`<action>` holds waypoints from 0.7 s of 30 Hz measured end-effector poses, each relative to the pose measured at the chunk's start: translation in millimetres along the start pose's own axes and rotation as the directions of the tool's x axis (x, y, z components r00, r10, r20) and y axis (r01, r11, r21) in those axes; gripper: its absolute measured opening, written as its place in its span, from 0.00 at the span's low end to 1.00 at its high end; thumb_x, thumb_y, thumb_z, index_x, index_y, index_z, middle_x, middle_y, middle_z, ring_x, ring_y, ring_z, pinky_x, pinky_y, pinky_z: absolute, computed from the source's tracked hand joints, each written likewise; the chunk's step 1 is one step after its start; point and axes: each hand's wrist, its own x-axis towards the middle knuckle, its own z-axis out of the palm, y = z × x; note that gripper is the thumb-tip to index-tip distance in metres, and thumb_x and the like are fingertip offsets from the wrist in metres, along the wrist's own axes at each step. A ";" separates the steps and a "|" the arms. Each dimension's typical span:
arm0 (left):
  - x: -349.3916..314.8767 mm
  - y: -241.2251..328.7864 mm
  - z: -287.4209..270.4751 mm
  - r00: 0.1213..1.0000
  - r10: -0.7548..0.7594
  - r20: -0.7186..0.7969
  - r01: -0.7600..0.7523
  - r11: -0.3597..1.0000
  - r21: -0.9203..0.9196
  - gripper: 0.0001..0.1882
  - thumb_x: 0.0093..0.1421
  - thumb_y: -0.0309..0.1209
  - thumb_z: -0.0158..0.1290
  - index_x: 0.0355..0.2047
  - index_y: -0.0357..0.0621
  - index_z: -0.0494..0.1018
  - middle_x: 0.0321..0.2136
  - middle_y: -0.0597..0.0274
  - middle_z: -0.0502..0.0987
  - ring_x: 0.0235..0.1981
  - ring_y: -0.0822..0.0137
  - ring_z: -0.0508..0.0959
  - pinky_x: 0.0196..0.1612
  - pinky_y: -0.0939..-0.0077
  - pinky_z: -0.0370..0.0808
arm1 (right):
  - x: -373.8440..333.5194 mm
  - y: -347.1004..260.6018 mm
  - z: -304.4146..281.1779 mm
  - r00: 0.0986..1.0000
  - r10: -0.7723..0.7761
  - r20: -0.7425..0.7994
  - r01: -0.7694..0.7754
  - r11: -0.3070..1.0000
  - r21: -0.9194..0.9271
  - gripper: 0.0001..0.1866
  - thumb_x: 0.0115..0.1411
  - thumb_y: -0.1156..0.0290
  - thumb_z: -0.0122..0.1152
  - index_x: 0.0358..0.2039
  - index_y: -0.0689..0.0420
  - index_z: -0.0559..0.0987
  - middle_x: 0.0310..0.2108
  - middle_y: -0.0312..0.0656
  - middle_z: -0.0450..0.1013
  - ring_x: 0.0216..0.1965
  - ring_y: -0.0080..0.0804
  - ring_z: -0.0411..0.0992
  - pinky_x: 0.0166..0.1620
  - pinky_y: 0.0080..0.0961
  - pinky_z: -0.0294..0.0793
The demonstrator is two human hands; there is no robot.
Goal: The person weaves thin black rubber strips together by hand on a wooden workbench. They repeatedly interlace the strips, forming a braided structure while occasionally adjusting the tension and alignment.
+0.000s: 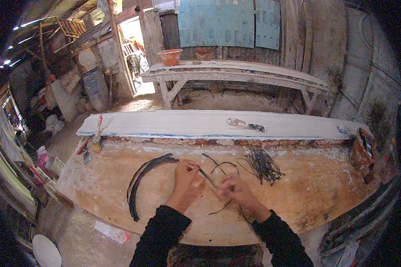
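Over the middle of the wooden table, my left hand [186, 180] is closed in a pinch on one end of a dark strip [206, 175]. The strip slants down to my right hand [237, 191], whose fingers are curled round its other part and slightly blurred. A loose dark strand [230, 164] curves on the board just beyond my right hand, and more thin ends hang below it. To the left of my left hand lies a curved bundle of black strips [137, 183]. Past my right hand is a tangled heap of short black strands [263, 166].
A long white slab [173, 124] runs along the far side of the wooden tabletop [102, 187], with a plaster-smeared scraper [247, 125] on it. A brush [97, 138] rests at the left, an orange-brown bucket [360, 151] at the right. Behind stands a white bench [236, 76] with pots.
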 end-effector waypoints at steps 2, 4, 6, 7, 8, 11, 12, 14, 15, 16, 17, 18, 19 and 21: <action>5.6 -12.0 10.4 0.999 -0.034 0.015 0.036 0.993 -0.114 0.05 0.49 0.24 0.55 0.27 0.41 0.71 0.21 0.64 0.71 0.20 0.73 0.70 0.24 0.79 0.68 | -2.0 13.2 13.1 0.925 -0.214 0.314 0.257 0.961 -0.103 0.10 0.53 0.67 0.60 0.32 0.60 0.76 0.43 0.41 0.63 0.48 0.30 0.62 0.49 0.27 0.62; 5.3 -25.8 9.1 0.993 -0.112 0.034 0.116 0.972 -0.202 0.05 0.48 0.24 0.57 0.26 0.41 0.73 0.21 0.63 0.73 0.20 0.73 0.71 0.25 0.80 0.68 | -8.3 -6.3 27.5 0.945 0.060 0.321 -0.118 0.980 0.162 0.11 0.54 0.66 0.59 0.34 0.59 0.77 0.45 0.41 0.63 0.50 0.31 0.61 0.51 0.27 0.61; 4.4 -24.2 9.8 0.983 -0.164 0.081 0.179 0.955 -0.239 0.03 0.49 0.24 0.56 0.25 0.41 0.73 0.22 0.63 0.74 0.21 0.73 0.71 0.25 0.80 0.69 | -8.6 -10.3 26.0 0.935 0.107 0.338 -0.194 0.952 0.235 0.12 0.55 0.65 0.58 0.35 0.59 0.77 0.44 0.42 0.63 0.51 0.32 0.60 0.51 0.27 0.61; 4.2 -19.7 10.3 0.976 -0.200 0.091 0.219 0.924 -0.314 0.03 0.49 0.23 0.55 0.25 0.42 0.73 0.22 0.63 0.74 0.21 0.73 0.71 0.25 0.80 0.68 | -4.0 -2.9 18.7 0.942 0.015 0.335 -0.082 0.979 0.187 0.12 0.55 0.65 0.58 0.35 0.59 0.77 0.44 0.41 0.63 0.51 0.32 0.60 0.51 0.27 0.61; 3.5 -15.5 10.3 0.966 -0.235 0.104 0.257 0.886 -0.386 0.02 0.50 0.23 0.55 0.25 0.42 0.73 0.22 0.64 0.74 0.21 0.73 0.71 0.25 0.80 0.68 | -1.1 2.2 13.9 0.939 -0.076 0.336 0.031 0.990 0.137 0.12 0.55 0.65 0.57 0.35 0.59 0.77 0.43 0.41 0.64 0.50 0.32 0.61 0.51 0.27 0.61; -9.4 29.7 12.4 0.929 -0.342 0.144 0.367 0.791 -0.490 0.02 0.52 0.22 0.53 0.25 0.41 0.72 0.22 0.64 0.73 0.23 0.74 0.71 0.24 0.81 0.68 | -7.1 11.7 10.0 0.961 -0.078 0.267 0.034 0.986 0.165 0.10 0.54 0.67 0.59 0.31 0.61 0.76 0.39 0.38 0.66 0.48 0.29 0.62 0.51 0.27 0.62; -13.5 38.9 8.8 0.914 -0.380 0.140 0.396 0.765 -0.507 0.02 0.52 0.22 0.53 0.25 0.41 0.72 0.23 0.64 0.73 0.23 0.74 0.71 0.25 0.81 0.67 | -6.2 7.1 11.1 0.958 -0.071 0.279 0.030 0.988 0.151 0.08 0.54 0.69 0.59 0.30 0.61 0.75 0.38 0.37 0.67 0.47 0.28 0.63 0.49 0.26 0.63; -6.6 9.2 8.3 0.936 -0.310 0.165 0.352 0.827 -0.438 0.02 0.52 0.22 0.53 0.25 0.40 0.71 0.24 0.64 0.72 0.24 0.73 0.70 0.24 0.82 0.67 | -5.3 -8.9 11.0 0.952 -0.057 0.301 0.021 0.992 0.124 0.06 0.53 0.72 0.59 0.27 0.60 0.74 0.35 0.35 0.68 0.43 0.26 0.65 0.47 0.24 0.64; -6.4 4.4 10.0 0.946 -0.263 0.187 0.319 0.849 -0.421 0.02 0.52 0.22 0.53 0.26 0.40 0.71 0.24 0.64 0.71 0.24 0.73 0.70 0.25 0.82 0.67 | -6.3 -18.4 9.4 0.971 0.028 0.237 -0.057 0.991 0.118 0.05 0.52 0.73 0.59 0.26 0.60 0.73 0.34 0.35 0.68 0.41 0.25 0.66 0.45 0.23 0.65; -6.6 -0.6 10.9 0.954 -0.217 0.206 0.285 0.868 -0.406 0.02 0.52 0.22 0.53 0.26 0.40 0.71 0.25 0.64 0.71 0.25 0.72 0.70 0.25 0.82 0.67 | -7.5 -28.6 8.2 0.978 0.114 0.172 -0.135 0.984 0.117 0.05 0.51 0.74 0.59 0.25 0.59 0.73 0.33 0.34 0.68 0.39 0.24 0.66 0.43 0.22 0.65; -9.7 2.3 12.4 0.962 -0.159 0.222 0.240 0.881 -0.408 0.02 0.52 0.22 0.53 0.26 0.40 0.71 0.26 0.64 0.71 0.26 0.72 0.70 0.26 0.82 0.66 | -7.7 -32.5 6.6 0.974 0.200 0.107 -0.212 0.969 0.124 0.05 0.50 0.75 0.59 0.24 0.59 0.72 0.32 0.33 0.68 0.37 0.23 0.67 0.42 0.21 0.66; -11.2 0.2 13.5 0.954 -0.116 0.275 0.226 0.882 -0.412 0.03 0.52 0.22 0.53 0.27 0.40 0.71 0.26 0.65 0.70 0.27 0.73 0.70 0.27 0.82 0.66 | -6.3 -31.5 5.9 0.983 0.177 0.041 -0.181 0.955 0.234 0.05 0.50 0.76 0.60 0.24 0.59 0.72 0.30 0.33 0.68 0.35 0.22 0.67 0.41 0.20 0.66; -13.5 -0.3 12.2 0.944 -0.071 0.322 0.210 0.883 -0.421 0.03 0.51 0.22 0.53 0.27 0.40 0.70 0.26 0.66 0.70 0.28 0.73 0.69 0.28 0.81 0.66 | -4.8 -31.7 6.7 0.987 0.157 -0.022 -0.141 0.931 0.337 0.05 0.50 0.76 0.60 0.24 0.59 0.72 0.29 0.33 0.68 0.33 0.21 0.67 0.40 0.19 0.66; -18.4 6.7 15.3 0.867 -0.040 0.497 0.246 0.901 -0.356 0.03 0.51 0.22 0.53 0.27 0.40 0.70 0.25 0.67 0.70 0.27 0.74 0.69 0.28 0.81 0.66 | 1.4 -15.4 -2.0 0.969 0.122 -0.213 -0.058 0.957 0.284 0.05 0.49 0.76 0.60 0.25 0.58 0.72 0.27 0.32 0.67 0.31 0.20 0.66 0.38 0.17 0.65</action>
